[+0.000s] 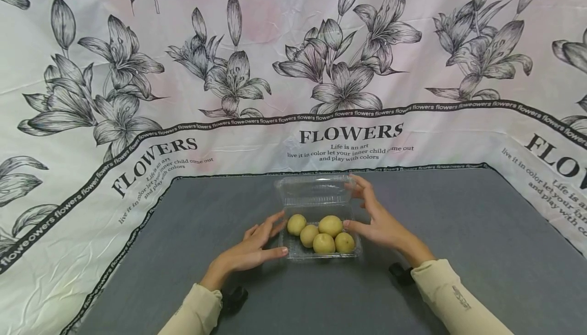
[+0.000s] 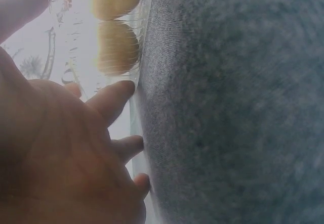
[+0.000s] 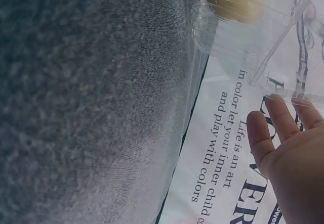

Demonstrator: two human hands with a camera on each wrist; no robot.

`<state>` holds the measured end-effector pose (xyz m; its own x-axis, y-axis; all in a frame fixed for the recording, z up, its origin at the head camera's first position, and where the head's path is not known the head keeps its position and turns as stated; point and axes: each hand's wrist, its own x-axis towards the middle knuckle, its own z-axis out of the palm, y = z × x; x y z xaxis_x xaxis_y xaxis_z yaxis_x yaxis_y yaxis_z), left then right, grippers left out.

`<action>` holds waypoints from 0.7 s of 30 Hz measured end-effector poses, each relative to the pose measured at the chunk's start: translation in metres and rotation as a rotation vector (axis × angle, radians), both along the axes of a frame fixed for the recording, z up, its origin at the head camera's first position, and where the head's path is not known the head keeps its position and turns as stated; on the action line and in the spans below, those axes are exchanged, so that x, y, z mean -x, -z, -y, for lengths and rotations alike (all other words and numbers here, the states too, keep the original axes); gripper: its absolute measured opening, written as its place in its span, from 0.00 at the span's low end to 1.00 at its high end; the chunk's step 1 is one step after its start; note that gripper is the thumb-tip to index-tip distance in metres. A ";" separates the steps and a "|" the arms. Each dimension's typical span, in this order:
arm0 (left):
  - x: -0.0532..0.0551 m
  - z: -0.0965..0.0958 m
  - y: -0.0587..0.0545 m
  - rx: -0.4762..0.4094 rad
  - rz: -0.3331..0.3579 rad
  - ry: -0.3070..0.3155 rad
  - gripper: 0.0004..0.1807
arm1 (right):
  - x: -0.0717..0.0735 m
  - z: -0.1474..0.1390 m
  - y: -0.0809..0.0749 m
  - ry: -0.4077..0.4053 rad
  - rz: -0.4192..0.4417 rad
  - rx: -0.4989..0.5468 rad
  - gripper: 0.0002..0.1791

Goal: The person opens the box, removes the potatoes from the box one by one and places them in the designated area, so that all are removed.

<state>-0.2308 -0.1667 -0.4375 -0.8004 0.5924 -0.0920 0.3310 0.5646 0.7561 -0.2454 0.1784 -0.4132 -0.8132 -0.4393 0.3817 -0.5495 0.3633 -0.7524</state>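
The left hand, fingers extended, is lying by the left wall of the box, grasping nothing; the right hand, also unclenched, is touching the raised lid. The box is standing on the table, holding yellow fruits. Its plastic is looking light, bendable, slippery; the lower side walls are probably offering the safest hold.

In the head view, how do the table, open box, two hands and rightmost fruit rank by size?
Largest to smallest, as they look:
1. Table
2. Box, lid included
3. Left hand and right hand: too alike to rank
4. Rightmost fruit
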 end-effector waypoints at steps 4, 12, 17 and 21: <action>0.000 0.000 -0.001 -0.001 0.008 0.003 0.47 | 0.003 0.001 0.001 0.004 -0.006 0.014 0.56; -0.001 0.000 -0.001 0.008 0.016 0.001 0.47 | 0.011 0.003 0.002 0.011 0.028 0.035 0.59; -0.001 -0.001 -0.002 0.017 0.015 -0.007 0.47 | 0.015 0.003 0.002 0.012 0.053 0.038 0.60; -0.002 -0.001 -0.003 0.018 0.017 -0.008 0.47 | 0.017 0.004 0.001 0.016 0.064 0.031 0.61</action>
